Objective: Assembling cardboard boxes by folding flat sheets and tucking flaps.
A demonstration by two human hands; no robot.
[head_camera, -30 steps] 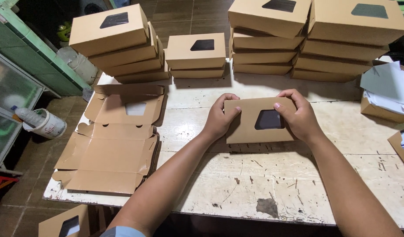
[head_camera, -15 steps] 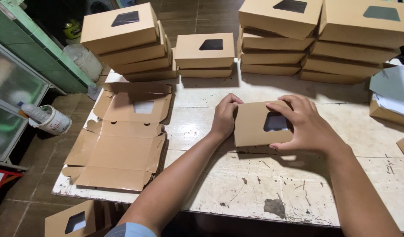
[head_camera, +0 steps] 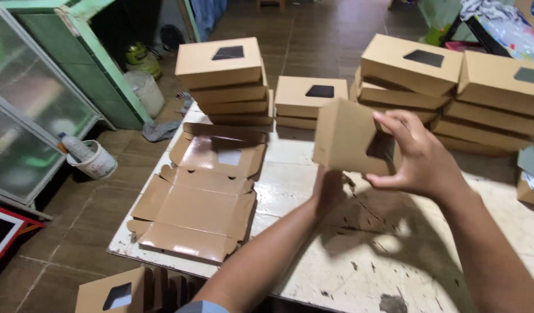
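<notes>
I hold a folded brown cardboard box (head_camera: 347, 138) with a dark window up in the air over the white worn table (head_camera: 394, 255). My right hand (head_camera: 418, 155) grips its right side, fingers over the window. My left hand (head_camera: 327, 188) supports it from below, partly hidden behind the box. A stack of flat unfolded box blanks (head_camera: 200, 197) lies on the table's left part.
Stacks of finished window boxes stand at the back: one at the left (head_camera: 223, 78), a low one in the middle (head_camera: 310, 98), tall ones at the right (head_camera: 452, 87). A white bucket (head_camera: 96, 162) sits on the floor by a green cabinet (head_camera: 41, 98). Another box (head_camera: 113, 293) lies below the table's near edge.
The box rose off the table and tilted upright. My right hand moved up with it, and my left hand slid beneath it.
</notes>
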